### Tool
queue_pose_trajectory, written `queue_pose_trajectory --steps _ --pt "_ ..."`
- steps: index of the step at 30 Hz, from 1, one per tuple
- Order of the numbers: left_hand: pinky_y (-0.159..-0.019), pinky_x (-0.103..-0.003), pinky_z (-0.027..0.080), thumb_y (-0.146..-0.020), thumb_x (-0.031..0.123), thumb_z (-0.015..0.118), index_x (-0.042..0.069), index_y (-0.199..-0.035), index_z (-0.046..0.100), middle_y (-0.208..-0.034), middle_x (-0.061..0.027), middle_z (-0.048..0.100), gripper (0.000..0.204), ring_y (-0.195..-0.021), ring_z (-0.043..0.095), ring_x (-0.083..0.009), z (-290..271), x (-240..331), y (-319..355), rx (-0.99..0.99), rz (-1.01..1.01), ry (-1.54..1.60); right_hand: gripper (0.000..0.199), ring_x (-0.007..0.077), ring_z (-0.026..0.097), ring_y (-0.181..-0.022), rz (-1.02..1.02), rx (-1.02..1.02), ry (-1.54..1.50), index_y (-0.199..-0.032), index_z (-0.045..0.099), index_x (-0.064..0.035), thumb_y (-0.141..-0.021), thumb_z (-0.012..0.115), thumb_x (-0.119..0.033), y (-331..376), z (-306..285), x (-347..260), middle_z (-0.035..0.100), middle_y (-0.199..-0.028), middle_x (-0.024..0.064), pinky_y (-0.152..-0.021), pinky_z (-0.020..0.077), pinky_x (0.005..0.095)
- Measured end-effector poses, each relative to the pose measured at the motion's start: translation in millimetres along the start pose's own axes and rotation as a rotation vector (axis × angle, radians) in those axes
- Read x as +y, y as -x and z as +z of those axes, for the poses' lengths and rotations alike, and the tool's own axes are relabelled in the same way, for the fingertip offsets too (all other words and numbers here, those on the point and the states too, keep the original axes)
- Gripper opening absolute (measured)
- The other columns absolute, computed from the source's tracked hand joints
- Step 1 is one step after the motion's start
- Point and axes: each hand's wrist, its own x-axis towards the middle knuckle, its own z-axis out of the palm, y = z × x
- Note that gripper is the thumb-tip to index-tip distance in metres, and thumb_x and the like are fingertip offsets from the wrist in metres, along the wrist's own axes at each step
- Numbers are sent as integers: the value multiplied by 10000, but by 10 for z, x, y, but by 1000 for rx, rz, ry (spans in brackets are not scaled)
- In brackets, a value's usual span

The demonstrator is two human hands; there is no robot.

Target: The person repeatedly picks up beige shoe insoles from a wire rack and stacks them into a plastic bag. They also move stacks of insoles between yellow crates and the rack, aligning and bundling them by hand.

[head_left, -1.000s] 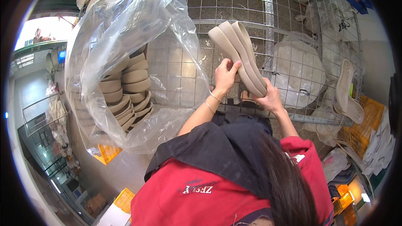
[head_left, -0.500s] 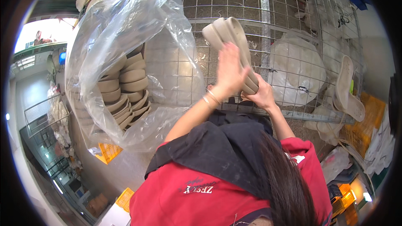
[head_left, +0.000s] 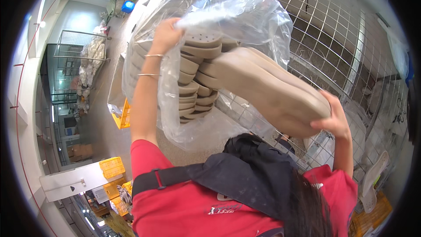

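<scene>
A clear plastic bag stands with its mouth spread toward me, and inside it are stacked beige shoe soles in columns. My left hand grips the bag's rim at the upper left. In my right hand is a bundle of beige shoe soles, pressed together and held by the near right end. The bundle lies slanted, its far end at the bag's mouth beside the stacked soles. Whether that end touches them I cannot tell.
A wire-mesh table supports the bag and extends to the right. Pale soles hang or lie by its right edge. An orange crate shows under the bag, and more yellow crates stand at the lower left.
My left hand has left the sole bundle and taken hold of the bag's rim. My right hand has swung the bundle left to the bag's mouth. The view has turned left.
</scene>
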Motion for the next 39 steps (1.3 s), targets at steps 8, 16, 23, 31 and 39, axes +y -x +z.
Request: queue_pose_trajectory --steps 8,16,23,31,39 --pt "-530 -345 454 -775 67 622 -8 -1114 633 -702 -97 639 347 -572 590 -189 -496 460 -310 396 435 172 604 381 648 -840 -651 57 865 -1168 571 -73 -616 771 -218 -2664 1035 -864 666 -857 189 -722 509 450" --pt "-1178 -520 164 -768 154 635 193 -1404 479 -1542 -134 339 656 -1445 276 -291 1093 790 427 243 983 -360 463 331 463 -1256 -474 248 1057 -1167 613 -95 -739 727 -230 -2851 1028 533 545 -1280 158 -1009 407 429" --pt "-1135 -615 151 -789 277 703 34 -1329 518 -1515 -175 359 620 -1427 289 -326 1544 363 340 -232 578 -1034 280 297 590 -1103 -42 1491 768 -1019 687 -65 -745 721 -115 2045 -515 1629 636 -1150 134 -972 451 401" --pt "-1063 -354 403 -943 316 631 -7 -1441 387 -1382 -174 530 641 -1276 509 -248 3483 4160 2574 -1507 755 215 511 331 669 -972 620 1970 -150 -990 674 63 -840 679 -426 5197 -1571 2812 697 -991 228 -852 490 404" --pt "-782 -269 492 -850 102 644 -49 -1356 454 -1165 -129 613 562 -1008 615 -204 5316 6086 4081 -1500 106 894 553 297 651 -1006 364 2197 -265 -1184 592 82 -832 694 -333 5298 -1618 3068 674 -1058 220 -904 475 390"
